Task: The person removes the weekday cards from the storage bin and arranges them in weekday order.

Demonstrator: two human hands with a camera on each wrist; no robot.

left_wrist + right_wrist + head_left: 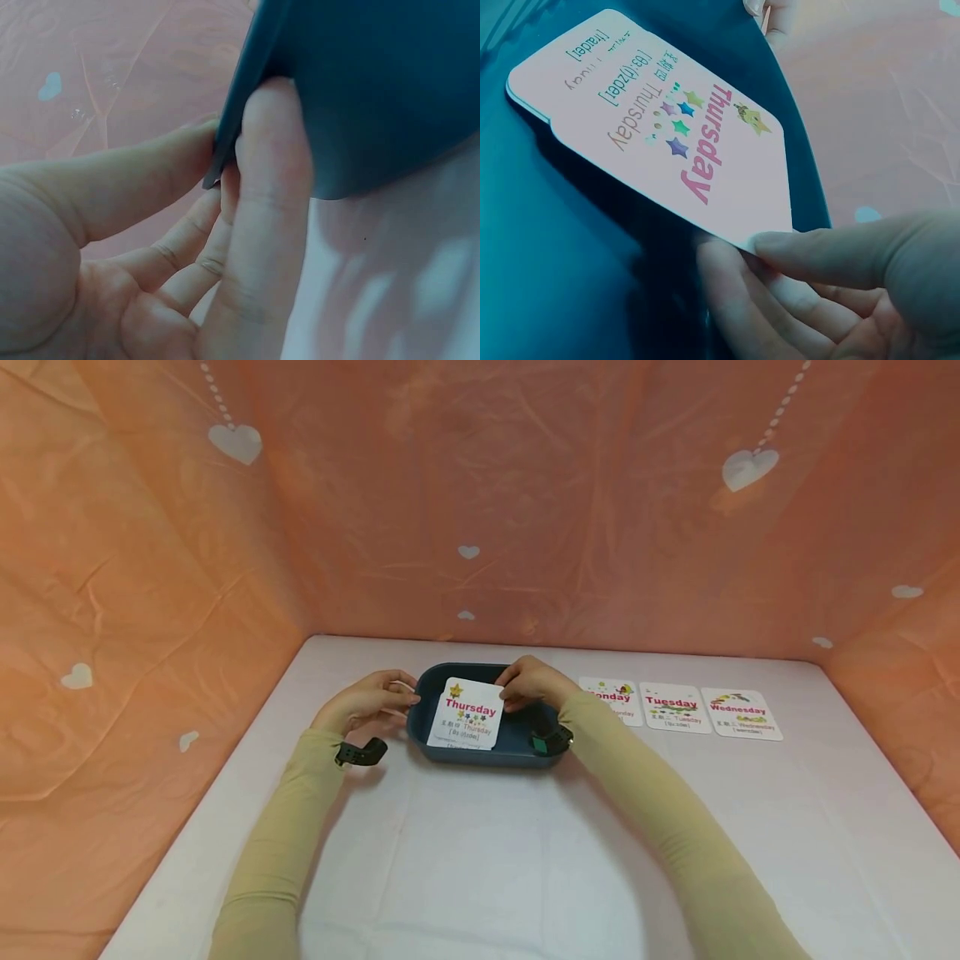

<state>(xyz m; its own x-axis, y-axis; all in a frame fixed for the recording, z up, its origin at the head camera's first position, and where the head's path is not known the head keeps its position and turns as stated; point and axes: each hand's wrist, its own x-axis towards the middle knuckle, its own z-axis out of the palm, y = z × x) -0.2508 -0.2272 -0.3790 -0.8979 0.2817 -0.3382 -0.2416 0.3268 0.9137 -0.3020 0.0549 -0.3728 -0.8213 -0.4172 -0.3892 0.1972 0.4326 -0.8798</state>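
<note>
- The right hand pinches the Thursday card near its upper right corner, thumb on the printed face and fingers beneath.
- That card is inside the dark blue tray, toward its left end, turned slightly clockwise as the head view shows it (close to square, so no long axis stands out).
- A lower card juts out from under its bottom edge; whether the right grip has this one too, I cannot tell.
- The left hand holds the tray's left end, the rim between thumb and forefinger in the left wrist view; it is near the Thursday card but apart from it.
- So the card lies to the left of the right grip, which is the nearer hand and the one touching it.
- The relation that counts, I judge, is sideways: the tray's long axis runs left to right across the worktop, and on its right a row carries on in much the same direction.
- In that row lie the Monday card, the Tuesday card and the Wednesday card, flat, face up and close together.
- The right forearm crosses in front of the tray's right end and hides part of the Monday card, the nearest of the three.
</note>
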